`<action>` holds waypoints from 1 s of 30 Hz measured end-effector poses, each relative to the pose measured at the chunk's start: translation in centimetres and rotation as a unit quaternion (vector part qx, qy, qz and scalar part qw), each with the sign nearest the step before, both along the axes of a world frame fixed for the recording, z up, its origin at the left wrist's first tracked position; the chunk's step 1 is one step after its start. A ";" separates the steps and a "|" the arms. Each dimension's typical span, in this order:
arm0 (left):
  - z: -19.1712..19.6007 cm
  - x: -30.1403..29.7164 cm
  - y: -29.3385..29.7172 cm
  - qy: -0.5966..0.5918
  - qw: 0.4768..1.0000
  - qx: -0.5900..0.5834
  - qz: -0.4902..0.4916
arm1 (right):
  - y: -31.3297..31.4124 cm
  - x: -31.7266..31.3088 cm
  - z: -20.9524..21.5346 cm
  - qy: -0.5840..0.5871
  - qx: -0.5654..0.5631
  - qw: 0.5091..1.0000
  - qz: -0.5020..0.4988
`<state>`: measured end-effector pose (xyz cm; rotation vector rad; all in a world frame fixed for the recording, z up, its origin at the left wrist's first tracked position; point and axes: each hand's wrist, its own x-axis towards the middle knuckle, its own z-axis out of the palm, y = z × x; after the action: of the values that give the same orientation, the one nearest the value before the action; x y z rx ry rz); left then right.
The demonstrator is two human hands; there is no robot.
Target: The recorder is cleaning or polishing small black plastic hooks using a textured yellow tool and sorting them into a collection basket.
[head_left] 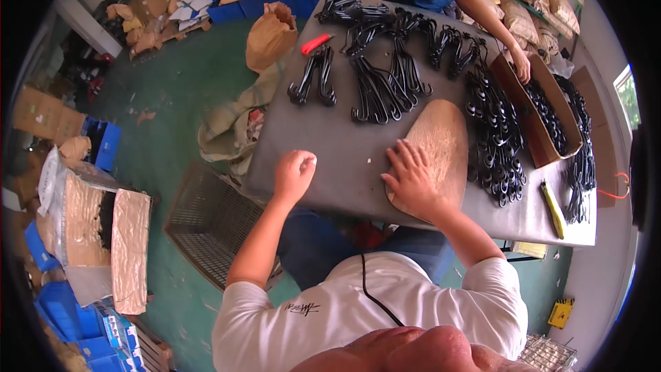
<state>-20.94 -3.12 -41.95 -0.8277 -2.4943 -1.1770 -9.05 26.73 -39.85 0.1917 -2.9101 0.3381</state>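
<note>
My right hand lies with fingers spread on an oval tan board on the grey table. To its left, over the table's near side, my left hand is closed with its fingers curled in; whether anything is inside I cannot make out. A small pale scrap lies between my hands. Beyond them are bundles of black hooks, with a smaller pair of bundles at the left beside a red-handled cutter. More black hooks are heaped right of the board.
Across the table a co-worker's hand reaches into a long cardboard box of black pieces. A yellow-green cutter lies at the right edge. On the floor to my left stand a plastic crate, sacks and a paper bag.
</note>
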 end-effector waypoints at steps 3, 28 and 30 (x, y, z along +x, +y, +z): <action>0.6 0.3 0.4 0.013 1.000 0.007 -0.022 | 1.1 0.2 -1.3 0.013 -0.011 1.000 -0.011; -0.2 -0.3 0.4 0.024 0.991 -0.061 0.114 | 4.0 -1.3 -3.5 0.055 -0.054 0.992 0.100; 0.1 -0.3 0.9 0.039 0.985 -0.104 0.129 | 4.4 -1.3 -3.6 0.053 -0.081 0.990 0.104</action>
<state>-21.24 -2.20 -41.83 -0.5613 -2.5943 -0.7946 -10.33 31.11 -43.49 0.4728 -2.7476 0.5762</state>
